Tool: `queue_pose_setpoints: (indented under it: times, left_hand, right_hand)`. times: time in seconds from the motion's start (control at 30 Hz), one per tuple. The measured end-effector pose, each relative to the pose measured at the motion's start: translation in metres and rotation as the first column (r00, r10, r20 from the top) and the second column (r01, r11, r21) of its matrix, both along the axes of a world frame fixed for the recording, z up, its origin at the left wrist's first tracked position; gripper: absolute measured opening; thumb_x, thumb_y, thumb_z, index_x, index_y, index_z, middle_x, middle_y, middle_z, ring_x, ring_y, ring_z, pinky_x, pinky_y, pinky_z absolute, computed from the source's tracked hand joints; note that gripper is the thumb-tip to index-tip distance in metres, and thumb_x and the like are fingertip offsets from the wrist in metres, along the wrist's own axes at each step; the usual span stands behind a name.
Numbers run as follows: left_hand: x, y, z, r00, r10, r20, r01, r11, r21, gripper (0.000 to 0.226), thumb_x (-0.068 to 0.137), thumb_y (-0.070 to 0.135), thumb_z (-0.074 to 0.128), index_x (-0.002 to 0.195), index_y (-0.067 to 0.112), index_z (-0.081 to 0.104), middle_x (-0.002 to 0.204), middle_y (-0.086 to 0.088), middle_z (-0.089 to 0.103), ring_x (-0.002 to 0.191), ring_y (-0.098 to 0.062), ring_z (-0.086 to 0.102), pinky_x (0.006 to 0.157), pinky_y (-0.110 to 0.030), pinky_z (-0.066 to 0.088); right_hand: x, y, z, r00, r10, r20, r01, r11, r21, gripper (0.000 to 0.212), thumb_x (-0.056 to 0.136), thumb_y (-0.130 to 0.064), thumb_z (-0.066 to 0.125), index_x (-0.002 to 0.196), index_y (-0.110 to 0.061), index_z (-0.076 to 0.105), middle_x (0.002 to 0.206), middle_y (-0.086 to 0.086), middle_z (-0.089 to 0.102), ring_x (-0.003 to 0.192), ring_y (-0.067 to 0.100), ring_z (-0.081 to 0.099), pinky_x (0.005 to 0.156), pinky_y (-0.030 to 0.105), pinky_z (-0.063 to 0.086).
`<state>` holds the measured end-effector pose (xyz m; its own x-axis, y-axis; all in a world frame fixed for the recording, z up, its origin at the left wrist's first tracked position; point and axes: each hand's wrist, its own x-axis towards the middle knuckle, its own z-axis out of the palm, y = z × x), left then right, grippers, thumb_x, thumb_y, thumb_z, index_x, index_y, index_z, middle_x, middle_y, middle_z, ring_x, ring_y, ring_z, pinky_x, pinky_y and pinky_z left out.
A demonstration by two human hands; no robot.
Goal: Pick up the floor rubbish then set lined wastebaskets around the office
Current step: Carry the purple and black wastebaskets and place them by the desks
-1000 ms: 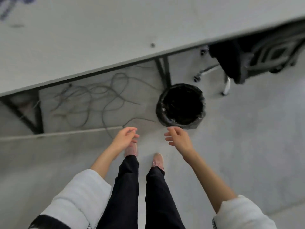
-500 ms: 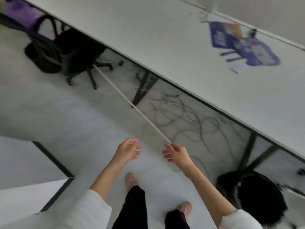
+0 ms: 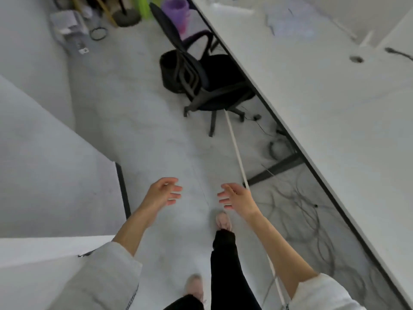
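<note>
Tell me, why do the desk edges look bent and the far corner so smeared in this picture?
Head view: the wide-angle lens bows the long desk edge; motion blur smears the purple bin and clutter at the top; soft, even light gives faint shadows, darkest under the office chair; both hands stay fairly sharp.

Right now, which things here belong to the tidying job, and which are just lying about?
Job:
left hand and right hand, both empty
black wastebasket behind the chair

Lying about:
office chair
cables under the desk
purple bin
</note>
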<state>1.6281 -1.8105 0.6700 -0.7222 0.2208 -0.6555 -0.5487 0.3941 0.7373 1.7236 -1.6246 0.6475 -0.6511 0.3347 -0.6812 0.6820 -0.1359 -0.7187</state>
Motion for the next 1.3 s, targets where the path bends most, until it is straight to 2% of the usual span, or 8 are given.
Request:
queue_pose_setpoints:
  times: [0.1,0.3,0.53,0.67,0.83,1.0,1.2,1.3]
  left_hand:
    - [-0.061,0.011,0.006,0.995,0.092,-0.027,-0.092,0.996,0.007,0.02,0.098,0.014,0.041,0.11,0.011,0.056,0.101,-0.01,0.065,0.082,-0.021,0.064,0.079,-0.027,0.051]
    - [-0.178,0.027,0.028,0.931,0.361,-0.046,-0.358,0.932,0.058,0.02,0.097,0.013,0.043,0.11,0.01,0.058,0.104,-0.011,0.065,0.089,-0.027,0.064,0.079,-0.027,0.051]
    - [-0.304,0.009,0.022,0.868,0.497,-0.02,-0.495,0.867,0.056,0.022,0.098,0.02,0.044,0.111,0.011,0.059,0.102,-0.008,0.066,0.087,-0.026,0.064,0.083,-0.032,0.051]
    - [-0.411,-0.008,0.014,0.86,0.51,-0.032,-0.507,0.859,0.065,0.02,0.098,0.019,0.043,0.108,0.013,0.059,0.097,-0.006,0.066,0.085,-0.024,0.063,0.078,-0.029,0.051]
    - [-0.565,-0.036,0.014,0.885,0.462,-0.057,-0.459,0.886,0.063,0.018,0.098,0.02,0.043,0.095,0.02,0.061,0.095,-0.005,0.067,0.078,-0.02,0.064,0.074,-0.027,0.05]
    - [-0.7,-0.053,0.027,0.9,0.43,-0.075,-0.427,0.903,0.051,0.019,0.097,0.018,0.042,0.104,0.015,0.059,0.094,-0.005,0.066,0.081,-0.021,0.063,0.073,-0.026,0.05]
    - [-0.863,-0.064,0.025,0.921,0.387,-0.048,-0.387,0.922,0.013,0.019,0.098,0.018,0.042,0.09,0.022,0.059,0.094,-0.005,0.066,0.078,-0.019,0.063,0.073,-0.026,0.05]
    - [-0.958,-0.065,0.026,0.915,0.398,-0.073,-0.399,0.917,0.005,0.018,0.098,0.018,0.042,0.093,0.02,0.059,0.093,-0.004,0.066,0.078,-0.019,0.063,0.074,-0.026,0.05]
  right_hand:
    - [-0.084,0.02,0.01,0.994,0.103,-0.031,-0.102,0.994,0.026,0.016,0.097,-0.02,0.044,0.106,-0.015,0.057,0.09,0.005,0.065,0.079,0.021,0.06,0.069,0.026,0.048]
    - [-0.244,0.032,0.042,0.94,0.332,-0.076,-0.33,0.943,0.041,0.016,0.098,-0.018,0.042,0.104,-0.013,0.057,0.093,0.006,0.063,0.082,0.021,0.058,0.077,0.031,0.047]
    - [-0.412,0.016,0.038,0.865,0.498,-0.07,-0.497,0.867,0.026,0.015,0.096,-0.02,0.043,0.097,-0.017,0.057,0.092,0.004,0.064,0.08,0.02,0.059,0.076,0.03,0.047]
    - [-0.526,-0.004,0.031,0.86,0.503,-0.084,-0.502,0.864,0.028,0.015,0.095,-0.019,0.043,0.095,-0.016,0.058,0.09,0.003,0.064,0.081,0.021,0.058,0.075,0.029,0.047]
    - [-0.674,-0.039,0.035,0.874,0.478,-0.082,-0.476,0.878,0.049,0.015,0.095,-0.021,0.045,0.098,-0.016,0.06,0.092,0.005,0.066,0.08,0.021,0.061,0.076,0.03,0.05]
    - [-0.805,-0.064,0.045,0.88,0.467,-0.093,-0.464,0.884,0.046,0.018,0.095,-0.022,0.045,0.102,-0.014,0.059,0.093,0.004,0.066,0.08,0.02,0.061,0.074,0.028,0.049]
    - [-0.968,-0.075,0.045,0.898,0.427,-0.104,-0.426,0.904,0.026,0.02,0.095,-0.021,0.046,0.106,-0.01,0.059,0.093,0.005,0.065,0.08,0.021,0.059,0.073,0.029,0.047]
    - [-1.063,-0.072,0.039,0.895,0.429,-0.119,-0.43,0.902,0.019,0.02,0.095,-0.022,0.046,0.106,-0.011,0.059,0.093,0.005,0.065,0.08,0.021,0.06,0.072,0.028,0.048]
